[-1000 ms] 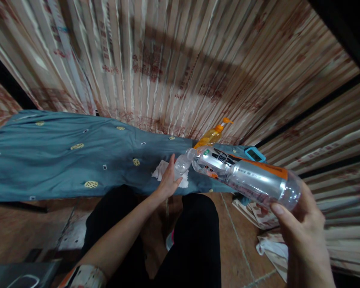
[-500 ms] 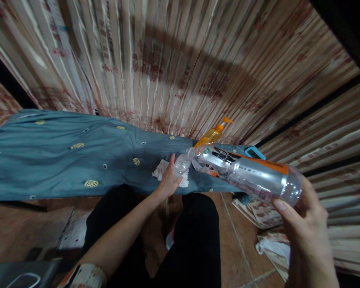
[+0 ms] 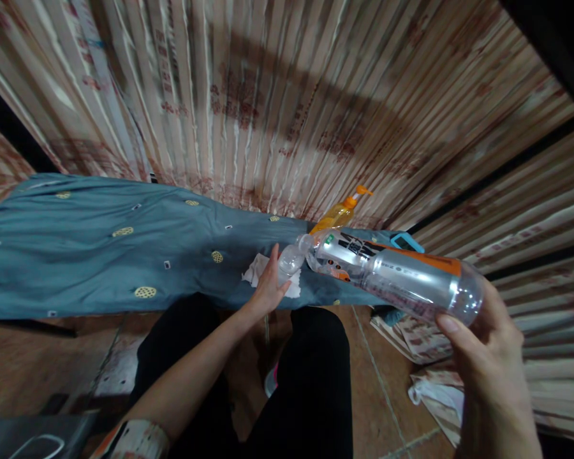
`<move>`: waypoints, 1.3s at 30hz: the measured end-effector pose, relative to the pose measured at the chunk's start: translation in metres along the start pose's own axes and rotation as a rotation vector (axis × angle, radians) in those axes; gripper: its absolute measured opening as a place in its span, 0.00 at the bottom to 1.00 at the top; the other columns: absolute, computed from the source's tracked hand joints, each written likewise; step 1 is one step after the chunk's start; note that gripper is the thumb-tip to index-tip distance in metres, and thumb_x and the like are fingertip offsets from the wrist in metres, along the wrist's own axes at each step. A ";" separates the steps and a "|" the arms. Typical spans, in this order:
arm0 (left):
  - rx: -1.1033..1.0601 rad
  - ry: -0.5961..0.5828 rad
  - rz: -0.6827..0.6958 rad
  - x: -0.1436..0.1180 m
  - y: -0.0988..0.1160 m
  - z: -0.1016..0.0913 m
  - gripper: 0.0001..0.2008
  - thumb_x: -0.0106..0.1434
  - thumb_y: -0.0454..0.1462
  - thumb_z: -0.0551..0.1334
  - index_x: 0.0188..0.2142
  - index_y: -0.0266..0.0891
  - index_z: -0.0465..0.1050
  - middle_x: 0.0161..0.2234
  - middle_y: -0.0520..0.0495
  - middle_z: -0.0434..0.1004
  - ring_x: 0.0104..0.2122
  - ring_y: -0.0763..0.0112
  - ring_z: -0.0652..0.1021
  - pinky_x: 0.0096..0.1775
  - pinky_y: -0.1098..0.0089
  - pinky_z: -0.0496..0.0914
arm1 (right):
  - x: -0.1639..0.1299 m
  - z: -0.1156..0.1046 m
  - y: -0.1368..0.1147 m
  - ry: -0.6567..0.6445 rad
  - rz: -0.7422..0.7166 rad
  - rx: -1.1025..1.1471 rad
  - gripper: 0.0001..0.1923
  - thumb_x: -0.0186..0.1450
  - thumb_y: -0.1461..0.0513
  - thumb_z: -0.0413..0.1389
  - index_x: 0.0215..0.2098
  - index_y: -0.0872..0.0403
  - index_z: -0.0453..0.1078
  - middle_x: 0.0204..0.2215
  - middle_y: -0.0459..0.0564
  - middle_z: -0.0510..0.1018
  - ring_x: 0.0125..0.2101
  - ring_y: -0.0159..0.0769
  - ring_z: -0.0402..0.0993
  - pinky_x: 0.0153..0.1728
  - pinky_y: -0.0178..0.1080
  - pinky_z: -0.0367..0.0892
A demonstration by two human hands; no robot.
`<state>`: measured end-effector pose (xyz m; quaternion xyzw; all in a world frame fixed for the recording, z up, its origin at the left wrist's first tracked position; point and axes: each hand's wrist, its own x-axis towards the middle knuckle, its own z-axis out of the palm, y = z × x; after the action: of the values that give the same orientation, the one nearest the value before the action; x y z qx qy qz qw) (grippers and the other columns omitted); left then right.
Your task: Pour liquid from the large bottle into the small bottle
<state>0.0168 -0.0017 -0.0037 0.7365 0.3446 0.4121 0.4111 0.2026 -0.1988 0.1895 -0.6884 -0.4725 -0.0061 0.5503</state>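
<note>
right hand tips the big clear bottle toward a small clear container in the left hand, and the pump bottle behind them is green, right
Not quite: the pump bottle is orange, not green, as the head view shows. The rest holds: the right hand tips the big clear bottle toward the small clear container held by the left hand.

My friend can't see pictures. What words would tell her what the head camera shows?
A right hand tips a big clear bottle, its mouth meeting a small clear container steadied by the left hand on white tissue over a blue cloth. An orange pump bottle stands behind.
</note>
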 end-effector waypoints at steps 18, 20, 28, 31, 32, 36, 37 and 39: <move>-0.004 0.002 0.023 0.000 -0.005 0.002 0.50 0.55 0.30 0.64 0.69 0.39 0.34 0.68 0.31 0.53 0.66 0.52 0.61 0.64 0.51 0.56 | 0.005 -0.001 -0.007 -0.026 -0.015 -0.005 0.36 0.45 0.54 0.70 0.54 0.38 0.73 0.43 0.44 0.80 0.38 0.39 0.78 0.36 0.37 0.74; -0.006 0.001 0.022 0.000 -0.005 0.002 0.50 0.55 0.31 0.65 0.69 0.38 0.34 0.68 0.31 0.52 0.66 0.51 0.61 0.64 0.51 0.57 | 0.006 0.000 -0.007 -0.031 0.002 0.027 0.36 0.45 0.55 0.70 0.53 0.38 0.73 0.45 0.45 0.80 0.41 0.41 0.78 0.39 0.38 0.75; 0.011 -0.006 0.027 0.000 -0.003 0.001 0.49 0.56 0.31 0.64 0.69 0.37 0.34 0.66 0.30 0.55 0.66 0.52 0.61 0.64 0.51 0.56 | 0.006 -0.003 -0.003 -0.050 0.021 0.012 0.36 0.47 0.53 0.68 0.55 0.41 0.71 0.51 0.48 0.78 0.46 0.48 0.77 0.45 0.48 0.74; 0.012 -0.001 0.031 0.000 -0.003 0.001 0.49 0.56 0.31 0.63 0.69 0.38 0.33 0.66 0.31 0.55 0.66 0.52 0.61 0.65 0.51 0.56 | 0.007 -0.004 -0.003 -0.054 0.016 0.025 0.37 0.46 0.55 0.69 0.56 0.42 0.71 0.50 0.48 0.78 0.44 0.46 0.78 0.43 0.45 0.75; 0.010 0.000 0.031 0.000 -0.004 0.001 0.49 0.56 0.31 0.63 0.69 0.38 0.34 0.67 0.31 0.55 0.66 0.52 0.61 0.65 0.51 0.56 | 0.008 -0.004 -0.003 -0.054 0.017 0.030 0.38 0.46 0.55 0.69 0.56 0.42 0.71 0.50 0.48 0.78 0.44 0.46 0.78 0.42 0.44 0.75; -0.001 -0.007 0.016 0.000 -0.003 0.001 0.49 0.56 0.31 0.63 0.69 0.38 0.33 0.67 0.31 0.54 0.66 0.52 0.61 0.65 0.51 0.56 | 0.010 -0.002 -0.006 -0.037 0.016 0.041 0.39 0.44 0.55 0.70 0.55 0.41 0.72 0.48 0.47 0.79 0.40 0.44 0.79 0.36 0.41 0.76; -0.004 -0.013 0.010 0.000 -0.003 0.000 0.49 0.56 0.32 0.63 0.69 0.37 0.33 0.67 0.31 0.55 0.66 0.52 0.61 0.65 0.51 0.56 | 0.010 -0.002 -0.007 -0.033 0.015 0.045 0.39 0.43 0.55 0.71 0.55 0.41 0.72 0.47 0.47 0.79 0.38 0.43 0.79 0.35 0.40 0.76; -0.008 -0.023 0.002 0.000 -0.002 0.000 0.49 0.56 0.32 0.63 0.69 0.36 0.33 0.66 0.30 0.55 0.66 0.52 0.60 0.65 0.50 0.56 | 0.010 -0.002 -0.007 -0.026 0.017 0.060 0.40 0.43 0.56 0.71 0.55 0.41 0.71 0.46 0.47 0.79 0.36 0.42 0.79 0.33 0.40 0.76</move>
<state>0.0163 -0.0010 -0.0057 0.7397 0.3376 0.4055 0.4177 0.2045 -0.1938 0.2006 -0.6755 -0.4738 0.0217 0.5645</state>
